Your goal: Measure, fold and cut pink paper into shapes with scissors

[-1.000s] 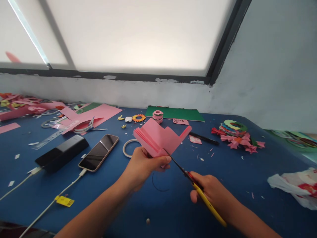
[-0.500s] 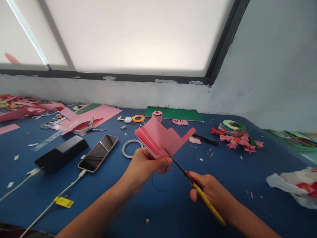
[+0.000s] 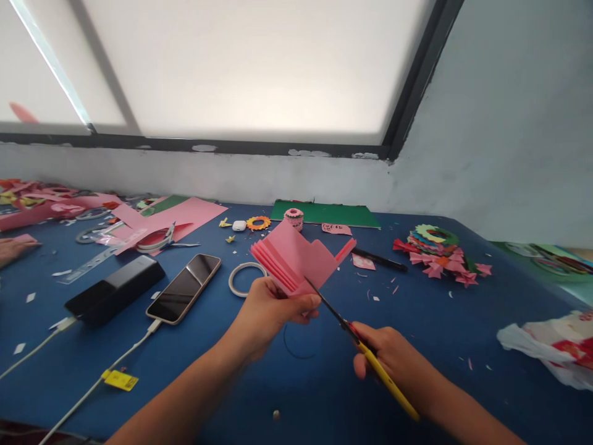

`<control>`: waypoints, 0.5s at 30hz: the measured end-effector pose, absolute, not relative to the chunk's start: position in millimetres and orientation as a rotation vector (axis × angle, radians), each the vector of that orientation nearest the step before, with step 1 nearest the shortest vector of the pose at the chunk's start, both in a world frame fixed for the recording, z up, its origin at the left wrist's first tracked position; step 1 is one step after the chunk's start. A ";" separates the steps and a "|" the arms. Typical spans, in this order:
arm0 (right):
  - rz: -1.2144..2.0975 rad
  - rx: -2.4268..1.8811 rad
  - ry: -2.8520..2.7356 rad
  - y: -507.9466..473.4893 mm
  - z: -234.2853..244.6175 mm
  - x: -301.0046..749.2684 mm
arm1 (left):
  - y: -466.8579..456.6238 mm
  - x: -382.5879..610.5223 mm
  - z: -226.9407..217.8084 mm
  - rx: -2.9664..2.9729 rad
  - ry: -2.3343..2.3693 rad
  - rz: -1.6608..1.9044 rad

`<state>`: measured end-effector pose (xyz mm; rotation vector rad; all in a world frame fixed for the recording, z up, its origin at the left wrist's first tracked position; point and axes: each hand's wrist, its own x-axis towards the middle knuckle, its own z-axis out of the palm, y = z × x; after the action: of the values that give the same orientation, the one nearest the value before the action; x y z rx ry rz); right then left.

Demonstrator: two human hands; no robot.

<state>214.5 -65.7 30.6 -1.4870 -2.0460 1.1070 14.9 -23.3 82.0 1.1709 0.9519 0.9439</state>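
My left hand (image 3: 273,309) pinches a folded stack of pink paper (image 3: 290,256) by its lower edge, thumb on the near side. The layers fan out at the left, and the right side spreads away as a flap. In my right hand (image 3: 382,346) is a pair of scissors (image 3: 386,380) with yellow handles and dark blades. The blades reach up and left, their tips against the pink paper just above my left thumb. How far they cut into the layers is hard to make out. A white tape roll (image 3: 244,279) lies behind my left wrist.
At left lie a phone (image 3: 185,289), a black power bank (image 3: 115,287) with white cables, and pink sheets (image 3: 199,216). Another person's hand (image 3: 16,248) touches paper at the far left. Paper flowers (image 3: 440,253), a black pen (image 3: 380,259) and a plastic bag (image 3: 551,349) lie right.
The right flap of the pink paper has drawn slightly leftward as the scissors shifted a little. Another person's hand has come in at the left edge.
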 end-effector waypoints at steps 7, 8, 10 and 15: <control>1.266 -1.376 -1.929 -66.4 26.2 216.0 | -22.5 15.1 80.6 1.196 0.901 0.935; 1.279 -1.360 -1.910 -66.0 22.9 217.3 | -22.6 15.2 80.7 1.204 0.898 0.934; 1.332 -1.382 -1.834 -63.4 14.9 220.1 | -22.8 15.3 80.9 1.231 0.900 0.926; 1.032 -1.794 -1.843 -42.7 5.5 233.6 | -21.8 15.6 79.3 1.275 0.881 0.890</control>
<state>233.6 -42.7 5.5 -1.7940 -1.8431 1.0319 15.6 -21.8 79.3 1.2754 0.8810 0.8895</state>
